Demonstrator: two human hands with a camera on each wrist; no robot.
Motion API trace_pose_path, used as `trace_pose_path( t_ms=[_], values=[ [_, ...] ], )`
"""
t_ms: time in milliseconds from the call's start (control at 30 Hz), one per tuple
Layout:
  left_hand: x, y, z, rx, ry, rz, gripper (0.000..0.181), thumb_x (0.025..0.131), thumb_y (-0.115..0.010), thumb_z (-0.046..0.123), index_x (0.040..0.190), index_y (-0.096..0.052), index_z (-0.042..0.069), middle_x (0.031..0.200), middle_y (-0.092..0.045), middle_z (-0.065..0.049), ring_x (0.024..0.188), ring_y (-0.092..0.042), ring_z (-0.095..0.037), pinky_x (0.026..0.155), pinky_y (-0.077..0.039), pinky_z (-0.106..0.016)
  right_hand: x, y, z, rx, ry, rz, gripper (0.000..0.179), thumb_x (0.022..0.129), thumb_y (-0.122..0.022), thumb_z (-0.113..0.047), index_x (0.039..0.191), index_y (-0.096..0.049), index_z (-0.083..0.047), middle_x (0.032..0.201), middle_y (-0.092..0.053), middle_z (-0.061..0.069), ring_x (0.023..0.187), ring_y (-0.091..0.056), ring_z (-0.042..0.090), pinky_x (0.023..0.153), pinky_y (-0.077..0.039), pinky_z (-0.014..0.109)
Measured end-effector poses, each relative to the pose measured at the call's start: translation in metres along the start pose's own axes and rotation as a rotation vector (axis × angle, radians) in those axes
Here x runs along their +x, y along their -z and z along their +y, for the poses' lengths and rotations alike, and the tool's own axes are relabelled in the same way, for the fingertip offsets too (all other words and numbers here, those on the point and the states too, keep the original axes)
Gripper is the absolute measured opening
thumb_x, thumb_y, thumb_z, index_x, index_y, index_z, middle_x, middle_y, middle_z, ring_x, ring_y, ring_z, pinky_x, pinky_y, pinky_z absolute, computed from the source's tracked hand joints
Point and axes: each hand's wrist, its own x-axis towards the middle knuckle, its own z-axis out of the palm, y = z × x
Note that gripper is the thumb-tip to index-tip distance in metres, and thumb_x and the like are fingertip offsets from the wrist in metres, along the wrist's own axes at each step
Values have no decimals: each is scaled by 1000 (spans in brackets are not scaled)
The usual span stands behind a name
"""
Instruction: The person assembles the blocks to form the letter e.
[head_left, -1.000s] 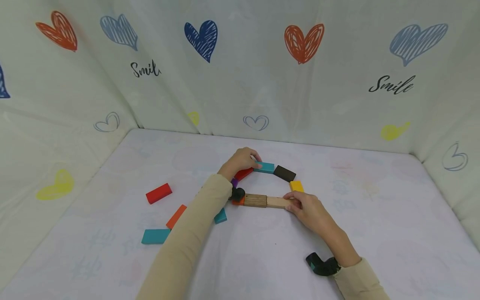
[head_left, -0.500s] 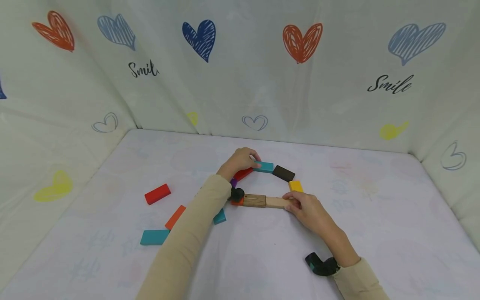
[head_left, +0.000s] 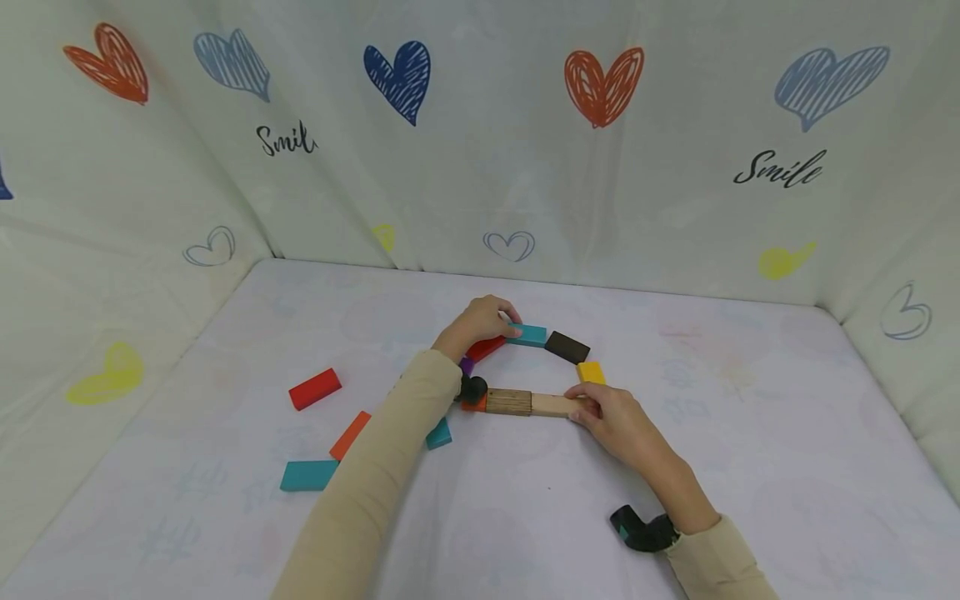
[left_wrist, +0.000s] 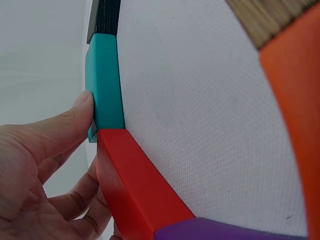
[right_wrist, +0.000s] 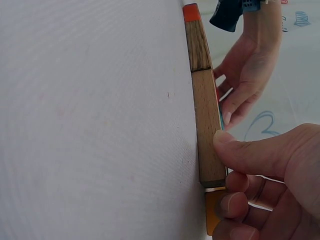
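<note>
Stretched forward with the left hand (head_left: pixel 480 321), bent-fingered, gripping the teal block (head_left: pixel 532 336) at the far side of the ring (head_left: pixel 486 348). Angled in from near right with the right hand (head_left: pixel 618 419), pinching the plain wooden block (head_left: pixel 551 406) by its right end. Beside these, a dark block (head_left: pixel 567 347) and yellow block (head_left: pixel 591 372). Off left, a loose red block (head_left: pixel 315 389).

Heart-patterned backdrop (head_left: pixel 480 175); pale tabletop (head_left: pixel 750 467)
</note>
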Motion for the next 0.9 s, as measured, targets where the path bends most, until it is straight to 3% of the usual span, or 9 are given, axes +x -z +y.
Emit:
trace_pose_path(
  t_ms=[267,433,633,733,900],
  values=[
    [-2,2,-2,1,5,5,27,88,-64,25,112,-65,14,125,-56,-11,113,-51,-26,96,-43,-40,0,-1,-1,3,5,1,23,85,-66,-11,107,-64,-8,66,-43,0,64,-40,12,57,-32,22],
    [-13,12,-2,-11,-9,29,27,91,-59,25,116,-62,16,118,-57,-10,106,-52,-24,90,-48,-36,0,-2,-2,-3,-7,-4,23,85,-66,-11,108,-64,-8,66,-43,0,64,-41,13,57,-34,22],
    [-40,30,-4,37,-126,80,25,93,-56,21,116,-63,14,112,-59,-8,104,-52,-23,86,-49,-33,0,-2,-2,-10,-19,-2,24,85,-66,-11,108,-64,-8,66,-44,0,65,-41,13,57,-34,23],
    [-60,39,-8,57,-190,104,25,92,-57,19,115,-63,11,111,-59,-9,106,-52,-24,89,-48,-35,0,-2,-2,-10,-22,-2,24,85,-66,-11,108,-64,-8,67,-43,0,65,-41,13,58,-34,23],
    [-97,49,-26,65,-228,152,23,92,-58,17,113,-63,12,113,-59,-8,108,-53,-25,90,-48,-38,-1,-1,-2,-6,-14,0,23,85,-66,-11,108,-64,-8,67,-43,1,65,-41,14,58,-34,23]
  ],
)
